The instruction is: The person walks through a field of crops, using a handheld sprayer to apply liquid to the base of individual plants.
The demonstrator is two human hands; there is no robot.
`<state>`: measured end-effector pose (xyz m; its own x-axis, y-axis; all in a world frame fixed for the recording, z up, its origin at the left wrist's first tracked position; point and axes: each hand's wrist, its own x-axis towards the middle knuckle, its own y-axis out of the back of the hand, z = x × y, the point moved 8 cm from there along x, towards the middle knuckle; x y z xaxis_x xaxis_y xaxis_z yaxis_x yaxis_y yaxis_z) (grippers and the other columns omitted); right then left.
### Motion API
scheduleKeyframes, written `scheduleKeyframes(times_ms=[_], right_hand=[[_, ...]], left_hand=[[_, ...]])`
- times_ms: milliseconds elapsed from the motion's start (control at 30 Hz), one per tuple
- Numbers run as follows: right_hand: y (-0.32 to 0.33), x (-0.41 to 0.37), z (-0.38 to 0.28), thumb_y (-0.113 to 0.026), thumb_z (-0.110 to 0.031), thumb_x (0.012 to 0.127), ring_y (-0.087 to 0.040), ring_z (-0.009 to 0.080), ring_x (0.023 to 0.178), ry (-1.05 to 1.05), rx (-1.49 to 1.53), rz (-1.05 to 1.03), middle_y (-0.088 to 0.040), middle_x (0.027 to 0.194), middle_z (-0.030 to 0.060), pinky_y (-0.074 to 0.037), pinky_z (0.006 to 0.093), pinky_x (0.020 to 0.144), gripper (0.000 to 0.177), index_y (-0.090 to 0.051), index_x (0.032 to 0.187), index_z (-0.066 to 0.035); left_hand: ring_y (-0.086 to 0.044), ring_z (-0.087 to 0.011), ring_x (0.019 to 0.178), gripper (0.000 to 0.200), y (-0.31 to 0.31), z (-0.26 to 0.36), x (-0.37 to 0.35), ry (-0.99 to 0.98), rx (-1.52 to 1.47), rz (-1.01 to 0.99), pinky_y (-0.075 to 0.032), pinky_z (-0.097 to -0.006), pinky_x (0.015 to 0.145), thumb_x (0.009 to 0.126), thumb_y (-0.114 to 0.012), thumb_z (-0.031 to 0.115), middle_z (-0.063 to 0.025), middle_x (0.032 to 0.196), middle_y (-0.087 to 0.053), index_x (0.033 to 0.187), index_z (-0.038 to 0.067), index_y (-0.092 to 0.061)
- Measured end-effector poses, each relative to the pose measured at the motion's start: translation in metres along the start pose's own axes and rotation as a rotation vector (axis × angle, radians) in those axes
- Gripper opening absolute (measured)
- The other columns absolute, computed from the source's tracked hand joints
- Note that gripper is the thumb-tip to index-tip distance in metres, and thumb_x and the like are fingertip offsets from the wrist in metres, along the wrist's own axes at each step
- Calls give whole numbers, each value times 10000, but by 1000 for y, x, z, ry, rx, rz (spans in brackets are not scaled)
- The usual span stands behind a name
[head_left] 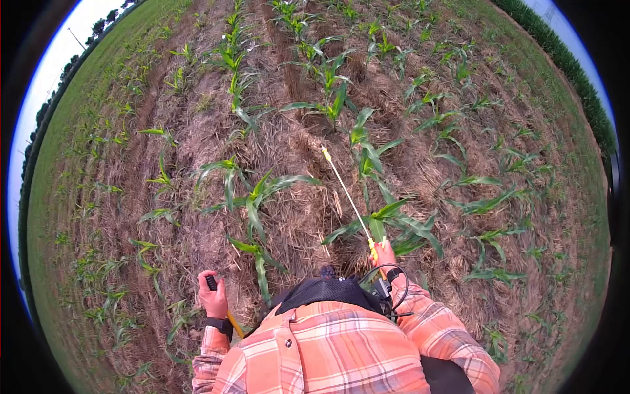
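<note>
My right hand (384,253) is closed around the yellow grip of a spray wand (348,196). The thin pale wand reaches forward and slightly left, its yellow nozzle hanging over the straw between two rows of young corn. At lower left, my left hand (212,299) wraps the black end of a pump lever (234,324), whose yellow shaft runs back toward my side. Beside the right hand is a corn plant (388,222) with broad leaves. Another corn plant (256,197) grows ahead of the left hand. A black hose (401,297) loops near my right wrist.
Rows of young corn plants (331,82) run away from me through dry straw and brown soil. Taller green crop (571,72) lines the far right edge. Trees (62,72) stand along the left horizon. A dark shoe tip (327,270) shows below my waist.
</note>
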<state>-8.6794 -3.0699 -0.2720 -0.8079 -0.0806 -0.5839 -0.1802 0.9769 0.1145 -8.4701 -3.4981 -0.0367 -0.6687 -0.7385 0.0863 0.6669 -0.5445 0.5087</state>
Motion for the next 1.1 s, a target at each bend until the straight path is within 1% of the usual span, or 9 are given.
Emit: scheduleKeyframes(times_ms=[133,367,567,700,867,967,1000,1067,1100], right_hand=[[37,27,-7,-411,-260,845,-403,128,304,-8,250,153,-484,522,72,-278,226,267,160,-338,843,-117],[85,55,-32,-369,-319,850,-414,132,337,58,289,413,-489,566,93,-302,229,273,222,-310,862,-105],[60,82,-66,-392,-304,837,-404,151,335,32,383,493,-476,561,101,-303,247,278,233,-304,890,-95],[5,115,-92,-398,-274,841,-428,145,370,20,252,405,-475,548,92,-325,236,311,204,-320,882,-90],[-98,154,-138,-401,-272,841,-393,129,295,-12,165,208,-465,509,75,-279,231,259,177,-332,841,-109],[-161,170,-162,-434,-206,831,-441,133,318,-12,-30,59,-495,559,83,-311,231,265,149,-338,841,-92],[-183,176,-168,-400,-242,842,-418,137,297,56,-98,1,-513,538,102,-306,239,258,167,-323,860,-95],[-222,177,-179,-423,-233,836,-484,139,359,-73,-244,-149,-531,571,93,-350,235,286,180,-339,878,-80],[-242,184,-186,-432,-234,833,-507,143,391,18,-261,-202,-538,594,95,-380,242,319,186,-357,877,-69]], left_hand=[[-333,-50,469,202,-10,9,26,-44,34,-2,-272,-207,423,703,-518,-8,41,545,-352,866,94,-455],[-361,-65,481,213,-33,5,81,-36,25,-21,-302,-222,439,690,-525,-14,24,552,-385,866,89,-461],[-391,-70,488,211,-54,6,159,-51,-20,-38,-328,-217,455,686,-524,-16,14,555,-408,866,76,-466],[-376,-57,490,200,-52,5,207,-49,-33,-41,-313,-209,446,693,-523,-9,25,558,-395,862,80,-463],[-363,-65,453,190,-39,-26,261,42,-56,-22,-295,-227,413,687,-525,-5,21,528,-383,848,81,-474],[-333,-67,462,186,-29,-12,291,-26,-4,30,-284,-230,420,675,-535,-8,24,535,-361,830,75,-474],[-345,-78,471,189,-27,-23,300,-4,-10,37,-294,-236,428,662,-543,-1,16,547,-374,821,73,-474],[-361,-108,467,193,-25,-44,315,77,34,22,-315,-257,436,642,-553,25,-17,559,-393,810,70,-470],[-372,-109,469,185,-25,-33,323,-19,30,63,-324,-262,439,646,-549,26,-24,558,-401,806,72,-470]])
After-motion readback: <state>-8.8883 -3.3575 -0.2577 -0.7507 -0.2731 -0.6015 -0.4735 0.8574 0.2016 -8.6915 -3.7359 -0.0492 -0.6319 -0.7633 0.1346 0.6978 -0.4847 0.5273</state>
